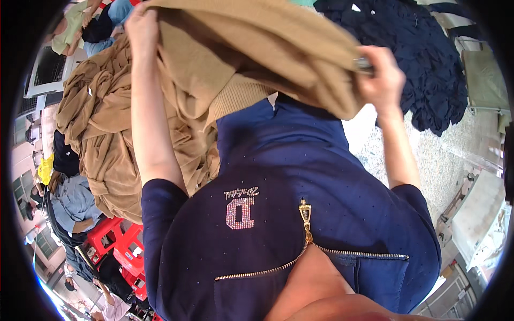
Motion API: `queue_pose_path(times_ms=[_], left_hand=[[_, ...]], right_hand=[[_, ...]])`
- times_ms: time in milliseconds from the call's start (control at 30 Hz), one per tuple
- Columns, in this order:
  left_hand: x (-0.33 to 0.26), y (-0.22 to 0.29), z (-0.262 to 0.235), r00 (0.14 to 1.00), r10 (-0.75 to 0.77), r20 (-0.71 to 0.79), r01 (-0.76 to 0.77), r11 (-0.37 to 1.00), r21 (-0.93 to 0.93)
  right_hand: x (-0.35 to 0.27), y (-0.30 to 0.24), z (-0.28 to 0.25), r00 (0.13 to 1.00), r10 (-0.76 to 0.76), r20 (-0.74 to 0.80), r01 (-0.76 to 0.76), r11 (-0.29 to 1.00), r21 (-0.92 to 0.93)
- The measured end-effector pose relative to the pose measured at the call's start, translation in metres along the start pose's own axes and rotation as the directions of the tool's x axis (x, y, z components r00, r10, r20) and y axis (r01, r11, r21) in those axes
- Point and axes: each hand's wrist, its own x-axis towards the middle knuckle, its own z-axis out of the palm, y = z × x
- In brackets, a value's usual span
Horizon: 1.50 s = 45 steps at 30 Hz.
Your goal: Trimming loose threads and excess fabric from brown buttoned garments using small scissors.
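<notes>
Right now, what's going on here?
The wearer's left hand and right hand hold a tan knit garment up and spread between them. A heap of tan cloth lies to the left, a dark navy heap ahead to the right. A small dark item at the right fingers is unclear.

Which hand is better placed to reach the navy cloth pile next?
Probably the right hand: it holds the tan knitted garment nearer the crumpled navy cloth pile; the left hand holds the garment's opposite side.

2 bare arms (152, 123) raised, apart, fingers (378, 55) curled
</notes>
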Motion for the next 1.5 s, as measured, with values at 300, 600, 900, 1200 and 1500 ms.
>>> queue_pose_path(times_ms=[300, 600, 900, 1200, 1500], left_hand=[[-0.12, -0.025, 0.056, 0.956, -0.077, 0.282, -0.139, 0.73, 0.669], [-0.21, 0.082, 0.132, 0.091, -0.376, 0.922, 0.996, 0.058, -0.075], [-0.216, 0.083, 0.157, 0.306, -0.406, 0.861, 0.925, -0.085, -0.37], [-0.212, 0.08, 0.148, 0.468, -0.481, 0.742, 0.828, -0.054, -0.557], [-0.146, 0.038, 0.107, 0.558, -0.733, 0.389, 0.642, 0.084, -0.762]], right_hand=[[-0.072, 0.0, 0.059, 0.892, 0.33, 0.308, -0.419, 0.861, 0.289], [-0.068, -0.007, 0.054, 0.866, 0.338, 0.368, -0.479, 0.769, 0.422], [-0.053, -0.02, 0.036, 0.895, 0.207, 0.395, -0.379, 0.82, 0.428], [-0.047, -0.002, 0.032, 0.883, 0.258, 0.392, -0.378, 0.885, 0.27], [-0.092, 0.03, 0.063, 0.731, 0.409, 0.546, -0.67, 0.581, 0.463]])
